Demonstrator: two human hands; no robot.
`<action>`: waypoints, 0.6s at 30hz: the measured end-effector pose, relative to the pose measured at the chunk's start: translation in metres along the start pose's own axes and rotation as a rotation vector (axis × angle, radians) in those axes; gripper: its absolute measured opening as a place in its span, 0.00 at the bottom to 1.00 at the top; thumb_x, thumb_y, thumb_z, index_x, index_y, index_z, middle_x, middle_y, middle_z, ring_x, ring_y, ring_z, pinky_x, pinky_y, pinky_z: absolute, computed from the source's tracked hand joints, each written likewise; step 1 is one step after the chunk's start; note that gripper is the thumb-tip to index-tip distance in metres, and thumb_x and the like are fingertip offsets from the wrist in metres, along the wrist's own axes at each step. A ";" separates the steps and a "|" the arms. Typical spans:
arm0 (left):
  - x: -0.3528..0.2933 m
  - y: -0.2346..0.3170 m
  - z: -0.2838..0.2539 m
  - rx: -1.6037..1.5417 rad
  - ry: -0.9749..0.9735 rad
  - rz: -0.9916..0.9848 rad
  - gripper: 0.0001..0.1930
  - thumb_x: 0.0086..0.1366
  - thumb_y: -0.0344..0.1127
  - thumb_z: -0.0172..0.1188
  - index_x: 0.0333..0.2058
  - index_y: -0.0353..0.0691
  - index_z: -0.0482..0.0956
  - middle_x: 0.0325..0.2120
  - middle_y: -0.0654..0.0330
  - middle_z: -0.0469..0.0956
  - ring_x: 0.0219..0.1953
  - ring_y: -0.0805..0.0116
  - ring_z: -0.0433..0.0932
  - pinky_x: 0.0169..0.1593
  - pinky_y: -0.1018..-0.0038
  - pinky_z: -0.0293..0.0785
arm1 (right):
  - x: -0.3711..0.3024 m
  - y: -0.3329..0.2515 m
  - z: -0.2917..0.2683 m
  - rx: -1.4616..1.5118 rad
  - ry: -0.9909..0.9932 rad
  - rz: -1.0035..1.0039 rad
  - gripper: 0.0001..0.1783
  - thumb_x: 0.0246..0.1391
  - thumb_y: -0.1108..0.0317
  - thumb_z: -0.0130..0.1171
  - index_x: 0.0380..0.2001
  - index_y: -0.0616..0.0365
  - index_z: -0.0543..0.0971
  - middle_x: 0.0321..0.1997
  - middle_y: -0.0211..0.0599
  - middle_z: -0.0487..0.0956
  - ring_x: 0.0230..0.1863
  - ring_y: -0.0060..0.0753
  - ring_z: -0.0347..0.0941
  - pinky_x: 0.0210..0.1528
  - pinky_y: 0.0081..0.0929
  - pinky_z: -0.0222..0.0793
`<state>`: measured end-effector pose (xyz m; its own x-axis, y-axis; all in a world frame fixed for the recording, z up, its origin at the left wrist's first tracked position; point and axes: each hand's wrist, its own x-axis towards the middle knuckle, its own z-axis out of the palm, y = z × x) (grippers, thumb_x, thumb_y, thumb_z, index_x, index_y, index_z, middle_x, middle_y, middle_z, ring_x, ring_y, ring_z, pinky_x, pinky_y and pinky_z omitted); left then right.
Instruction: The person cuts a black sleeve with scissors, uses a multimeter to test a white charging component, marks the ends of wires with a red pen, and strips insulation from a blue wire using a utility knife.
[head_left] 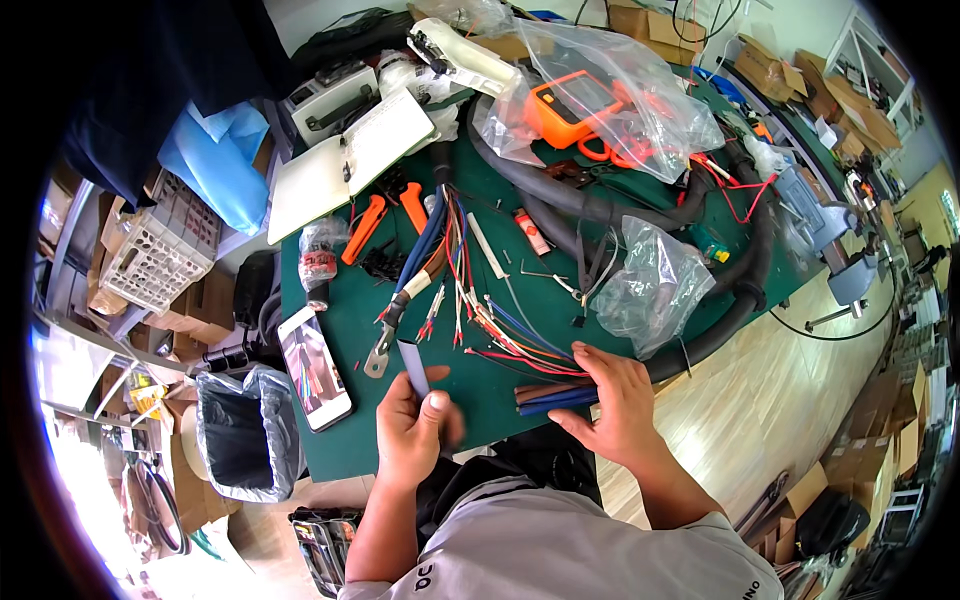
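My left hand (408,440) pinches a flat grey strip (412,362), which looks like a piece of tubing, and holds it upright near the table's front edge. My right hand (618,400) grips the end of a thick black cable (705,345), thumb and fingers on either side. Thick blue wires (556,400) and brown wires (540,388) stick out of it to the left. Thin red, white and blue wires (520,335) fan out just beyond. Another cable end comes down from the far side, and a metal lug (377,360) lies just beyond my left hand.
A phone (315,368) lies at the green table's (460,410) left edge. Orange-handled tools (364,230), an open notebook (310,190), plastic bags (655,285) and an orange meter (570,108) lie farther back. A lined bin (245,430) stands left; a vise (815,215) is at right.
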<state>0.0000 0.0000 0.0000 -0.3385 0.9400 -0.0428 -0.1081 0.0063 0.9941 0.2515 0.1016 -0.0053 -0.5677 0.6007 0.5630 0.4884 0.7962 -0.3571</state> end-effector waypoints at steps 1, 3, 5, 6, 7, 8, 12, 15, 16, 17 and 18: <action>0.000 -0.001 0.001 0.001 0.006 0.000 0.24 0.74 0.48 0.56 0.52 0.29 0.70 0.21 0.59 0.77 0.17 0.73 0.75 0.21 0.81 0.70 | 0.001 -0.002 -0.001 -0.016 -0.007 0.005 0.45 0.48 0.50 0.73 0.64 0.58 0.66 0.61 0.45 0.76 0.56 0.45 0.74 0.54 0.39 0.63; 0.000 0.002 0.002 0.005 0.021 0.002 0.23 0.75 0.47 0.54 0.52 0.28 0.70 0.20 0.60 0.77 0.17 0.75 0.73 0.22 0.80 0.69 | 0.004 -0.005 -0.002 -0.038 -0.008 0.004 0.44 0.49 0.50 0.72 0.64 0.60 0.66 0.60 0.44 0.76 0.55 0.44 0.75 0.54 0.39 0.63; -0.001 0.007 0.003 0.009 0.040 0.004 0.21 0.76 0.45 0.52 0.50 0.28 0.70 0.19 0.61 0.77 0.17 0.77 0.71 0.23 0.79 0.66 | 0.007 -0.006 -0.002 -0.051 0.002 -0.008 0.43 0.50 0.51 0.70 0.64 0.62 0.66 0.59 0.43 0.76 0.54 0.42 0.75 0.53 0.38 0.64; -0.001 0.006 0.004 0.007 0.040 0.003 0.21 0.76 0.45 0.52 0.50 0.28 0.71 0.20 0.60 0.77 0.17 0.77 0.71 0.23 0.79 0.67 | 0.006 -0.005 -0.003 -0.055 -0.003 -0.011 0.43 0.51 0.51 0.70 0.64 0.62 0.66 0.59 0.43 0.76 0.54 0.42 0.75 0.53 0.38 0.64; -0.001 0.005 0.005 0.004 0.040 0.001 0.20 0.76 0.45 0.51 0.50 0.28 0.71 0.20 0.60 0.78 0.17 0.77 0.71 0.23 0.79 0.67 | 0.005 -0.004 -0.004 -0.059 -0.008 -0.014 0.43 0.51 0.50 0.69 0.64 0.62 0.66 0.59 0.43 0.76 0.54 0.42 0.75 0.53 0.38 0.64; -0.001 0.004 0.007 0.002 0.041 -0.001 0.20 0.77 0.44 0.51 0.49 0.28 0.71 0.20 0.59 0.78 0.17 0.77 0.71 0.23 0.79 0.67 | 0.004 -0.002 -0.005 -0.062 -0.013 -0.017 0.42 0.51 0.50 0.69 0.64 0.62 0.66 0.59 0.43 0.76 0.53 0.42 0.75 0.53 0.38 0.64; -0.002 0.007 0.008 0.002 0.057 -0.013 0.20 0.76 0.44 0.51 0.48 0.28 0.72 0.22 0.58 0.79 0.18 0.77 0.73 0.23 0.80 0.68 | 0.006 -0.005 -0.005 -0.074 -0.028 -0.009 0.41 0.52 0.50 0.68 0.63 0.61 0.67 0.59 0.43 0.76 0.53 0.41 0.75 0.53 0.38 0.63; -0.001 0.006 0.006 0.030 0.039 0.000 0.19 0.76 0.43 0.53 0.49 0.28 0.72 0.23 0.57 0.80 0.18 0.76 0.74 0.23 0.80 0.69 | 0.006 -0.004 -0.005 -0.080 -0.024 -0.013 0.40 0.53 0.50 0.67 0.63 0.61 0.68 0.60 0.42 0.76 0.53 0.41 0.75 0.53 0.37 0.63; 0.000 0.005 0.006 0.043 0.029 -0.001 0.19 0.76 0.43 0.53 0.49 0.28 0.71 0.23 0.56 0.79 0.18 0.75 0.74 0.22 0.81 0.70 | 0.005 -0.004 -0.005 -0.082 -0.025 -0.015 0.40 0.53 0.50 0.67 0.63 0.61 0.68 0.60 0.42 0.76 0.53 0.41 0.75 0.53 0.37 0.63; -0.001 0.005 0.005 0.056 0.018 -0.003 0.19 0.76 0.42 0.53 0.49 0.28 0.70 0.23 0.55 0.79 0.18 0.73 0.75 0.21 0.81 0.70 | 0.004 -0.004 -0.005 -0.084 -0.026 -0.016 0.39 0.54 0.49 0.66 0.62 0.61 0.69 0.60 0.42 0.76 0.53 0.41 0.75 0.53 0.37 0.64; 0.000 0.005 0.005 0.060 0.019 -0.003 0.19 0.75 0.42 0.54 0.49 0.28 0.70 0.24 0.55 0.79 0.18 0.74 0.75 0.21 0.81 0.70 | 0.004 -0.003 -0.005 -0.079 -0.024 -0.013 0.39 0.54 0.49 0.66 0.62 0.61 0.69 0.60 0.42 0.76 0.53 0.41 0.75 0.53 0.37 0.64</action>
<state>0.0046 0.0014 0.0054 -0.3561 0.9333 -0.0467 -0.0530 0.0298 0.9982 0.2509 0.1009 0.0022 -0.5893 0.5925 0.5492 0.5311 0.7964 -0.2893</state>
